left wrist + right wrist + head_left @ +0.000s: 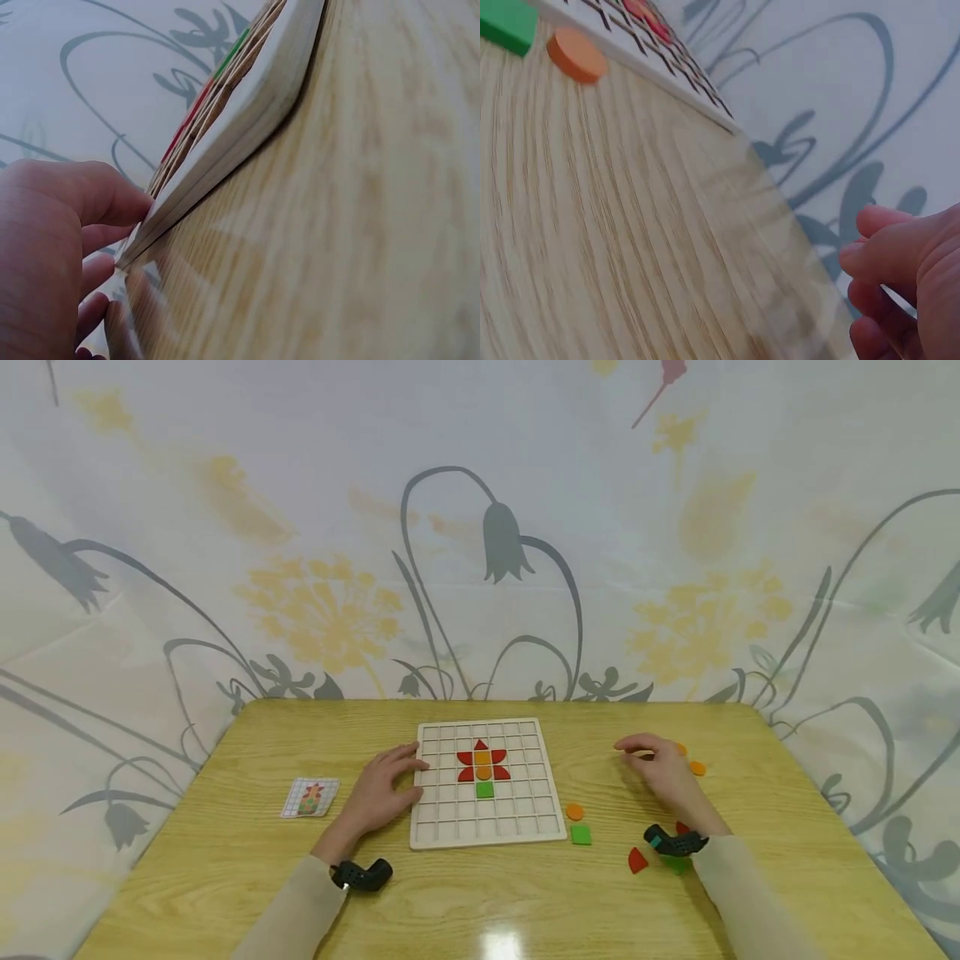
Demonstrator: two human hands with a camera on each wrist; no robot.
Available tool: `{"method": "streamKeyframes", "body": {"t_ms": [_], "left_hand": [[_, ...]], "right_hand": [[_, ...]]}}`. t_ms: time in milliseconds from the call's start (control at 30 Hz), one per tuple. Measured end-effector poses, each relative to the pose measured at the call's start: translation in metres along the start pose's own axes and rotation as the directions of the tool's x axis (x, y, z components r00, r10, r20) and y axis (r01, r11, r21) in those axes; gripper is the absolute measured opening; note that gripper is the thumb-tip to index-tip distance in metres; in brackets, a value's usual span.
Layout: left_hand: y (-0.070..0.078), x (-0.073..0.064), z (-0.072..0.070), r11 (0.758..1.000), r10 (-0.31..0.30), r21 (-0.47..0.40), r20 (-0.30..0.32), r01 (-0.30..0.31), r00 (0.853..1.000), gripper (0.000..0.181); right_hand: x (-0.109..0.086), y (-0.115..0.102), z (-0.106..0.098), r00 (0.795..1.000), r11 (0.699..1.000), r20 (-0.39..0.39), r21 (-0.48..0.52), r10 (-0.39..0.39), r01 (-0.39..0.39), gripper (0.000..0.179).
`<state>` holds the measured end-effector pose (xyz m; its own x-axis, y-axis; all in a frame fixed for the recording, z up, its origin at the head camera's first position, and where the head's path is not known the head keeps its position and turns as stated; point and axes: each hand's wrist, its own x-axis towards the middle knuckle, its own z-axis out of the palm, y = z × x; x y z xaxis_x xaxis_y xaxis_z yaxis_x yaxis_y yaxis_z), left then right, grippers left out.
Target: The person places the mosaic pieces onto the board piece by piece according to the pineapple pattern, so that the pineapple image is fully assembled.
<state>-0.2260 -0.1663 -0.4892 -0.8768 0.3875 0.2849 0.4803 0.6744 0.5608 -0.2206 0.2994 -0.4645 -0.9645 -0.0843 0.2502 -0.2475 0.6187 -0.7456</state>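
A white grid board lies mid-table. On it, red, orange and green pieces form a flower shape, with a green square below the orange ones. My left hand rests at the board's left edge; in the left wrist view its fingers touch the rim. Right of the board, my right hand is above the table with loosely bent fingers, and no piece shows between them. Beside it lie orange pieces, one partly hidden by the hand.
A picture card with a similar figure lies left of the board. Off the board's right edge are an orange disc and a green square tile. Red quarter pieces and a green piece lie near the right wrist. A patterned curtain hangs behind.
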Motion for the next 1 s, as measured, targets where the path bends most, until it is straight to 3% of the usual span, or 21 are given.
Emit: {"method": "streamKeyframes", "body": {"t_ms": [200, 367, 733, 1000], "left_hand": [[0.001, 0.0, 0.0, 1.0, -0.012, -0.006, 0.007, 0.012, 1.0, 0.032], [0.002, 0.0, 0.0, 1.0, -0.011, -0.012, 0.007, 0.011, 1.0, 0.032], [0.002, -0.001, 0.0, 1.0, -0.007, -0.003, 0.004, 0.007, 1.0, 0.032], [0.002, 0.001, -0.001, 1.0, -0.006, -0.003, 0.006, 0.006, 1.0, 0.031]], "right_hand": [[-0.02, 0.029, -0.044, 0.991, 0.994, -0.103, -0.058, 0.087, -0.093, 0.023], [-0.03, 0.047, -0.064, 0.972, 0.973, -0.137, -0.105, 0.191, -0.206, 0.033], [-0.035, 0.058, -0.064, 0.973, 0.963, -0.076, -0.141, 0.22, -0.229, 0.041], [-0.036, 0.057, -0.064, 0.973, 0.964, -0.108, -0.152, 0.205, -0.22, 0.034]]}}
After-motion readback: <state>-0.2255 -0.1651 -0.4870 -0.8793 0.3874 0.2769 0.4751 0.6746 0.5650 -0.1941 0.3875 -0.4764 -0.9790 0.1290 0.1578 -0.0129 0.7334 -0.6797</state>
